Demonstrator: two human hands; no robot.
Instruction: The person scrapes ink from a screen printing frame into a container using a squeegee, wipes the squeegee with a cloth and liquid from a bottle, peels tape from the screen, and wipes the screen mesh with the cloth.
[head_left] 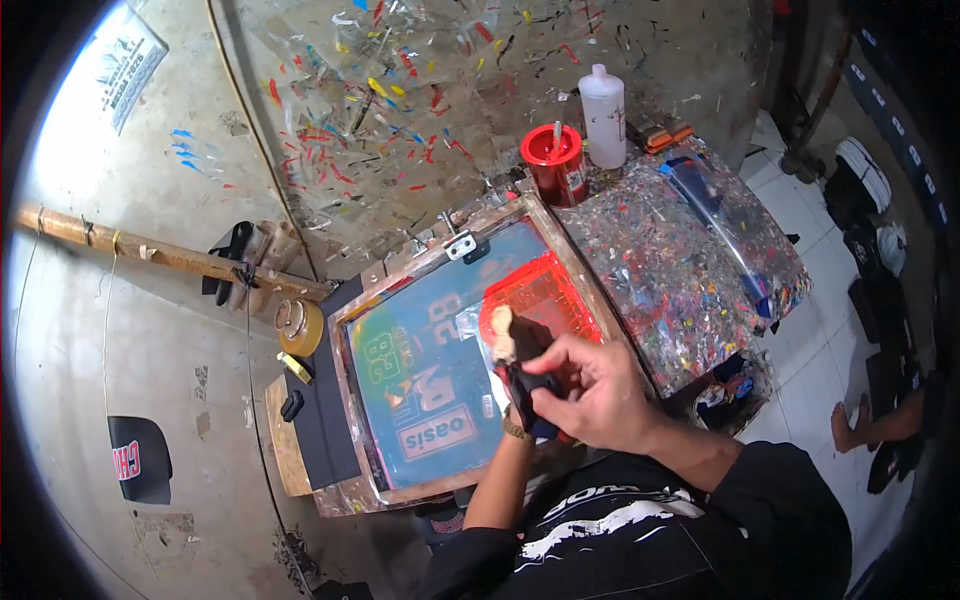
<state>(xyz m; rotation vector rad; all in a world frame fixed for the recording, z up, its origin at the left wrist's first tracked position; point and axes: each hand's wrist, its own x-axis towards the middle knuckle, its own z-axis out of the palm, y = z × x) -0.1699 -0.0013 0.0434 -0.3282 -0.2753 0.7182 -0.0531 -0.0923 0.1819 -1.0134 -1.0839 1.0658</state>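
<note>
My right hand (600,390) is closed, thumb and fingers pinched on a black piece that looks like cloth (538,382), above the near edge of a screen printing frame (590,285). My left forearm (492,490) comes up from below with a band (515,428) at the wrist; the left hand's fingers are hidden behind the black piece. Just beyond it shows a beige knobbed thing (503,333) whose kind I cannot make out. Red ink (530,290) covers the right part of the blue mesh (400,425), which carries several designs, one reading "oasis" (436,432).
On the paint-spattered table (640,240) stand a red ink tub (570,185) and a white bottle (603,120). A clear sheet (715,225) lies to the right. Left of the frame is a tape roll (299,327). Another person's foot (850,428) shows at far right.
</note>
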